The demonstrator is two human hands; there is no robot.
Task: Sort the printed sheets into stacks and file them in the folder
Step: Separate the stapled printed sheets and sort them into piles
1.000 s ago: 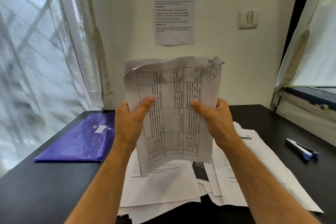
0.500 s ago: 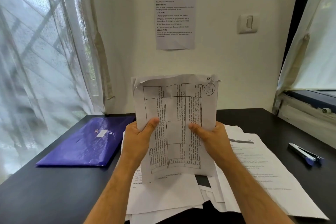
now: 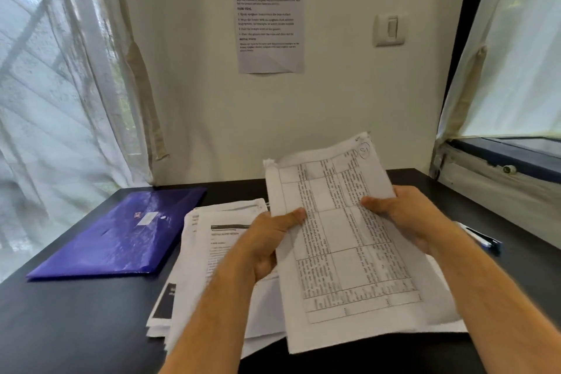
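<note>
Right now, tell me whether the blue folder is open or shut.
Shut. The blue folder lies flat on the black table, its cover down, with no sheets showing inside; it lies left of the loose paper pile.

A black table point(image 3: 76, 328) bears a blue folder point(image 3: 121, 237), loose printed sheets point(image 3: 212, 252) and a pen point(image 3: 482, 240).

Pen point(image 3: 482, 241) mostly behind right hand point(image 3: 406, 218); table print on held sheets point(image 3: 343, 240) illegibly blurred

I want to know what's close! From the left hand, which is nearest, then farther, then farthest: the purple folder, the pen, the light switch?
From the left hand in the head view:
1. Purple folder, on the desk to its left.
2. Pen, on the desk beyond the right hand.
3. Light switch, up on the wall.
</note>
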